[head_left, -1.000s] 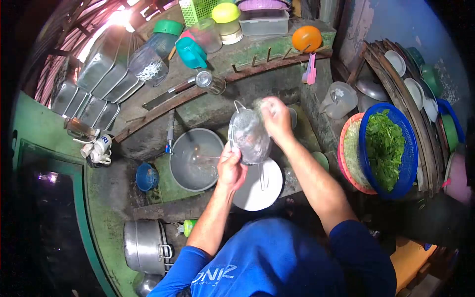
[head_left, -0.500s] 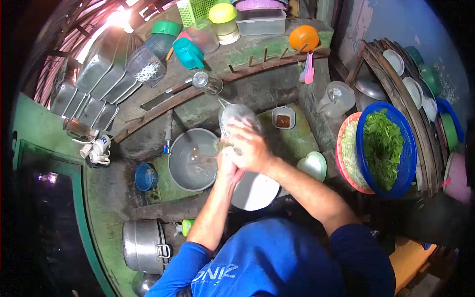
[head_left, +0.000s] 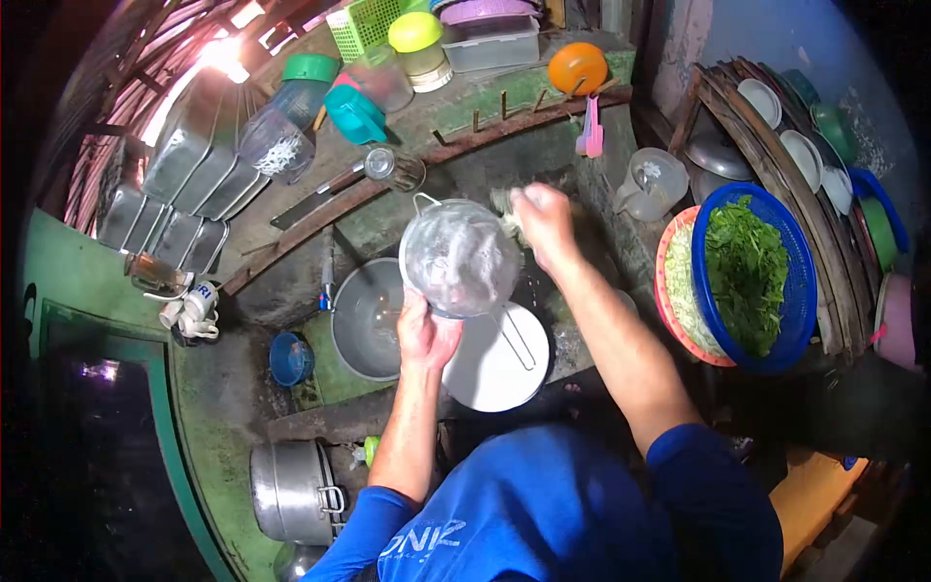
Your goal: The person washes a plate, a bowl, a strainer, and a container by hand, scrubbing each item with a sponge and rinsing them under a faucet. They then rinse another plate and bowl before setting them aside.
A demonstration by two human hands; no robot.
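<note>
My left hand [head_left: 430,333] grips the rim of a round metal sieve [head_left: 461,257] from below; a wet sheen covers its mesh. Just right of the sieve, my right hand [head_left: 545,221] is closed on a pale scrubbing pad [head_left: 508,209], which is partly hidden and blurred. The sieve's wire handle slants down over a white round lid or plate [head_left: 493,373]. To the left, a grey basin [head_left: 370,325] sits on the green floor of the wash area.
A blue basket of leafy greens [head_left: 747,281] overlaps an orange-rimmed basket [head_left: 682,291] on the right. A small blue bowl [head_left: 291,359] and a large metal pot [head_left: 294,490] stand left. A knife [head_left: 308,207] and glass jar [head_left: 393,169] lie along the ledge.
My hands have moved apart. The sieve is now tilted face-on in my left hand, and my right hand has moved right and up with the pad. The view has shifted slightly.
</note>
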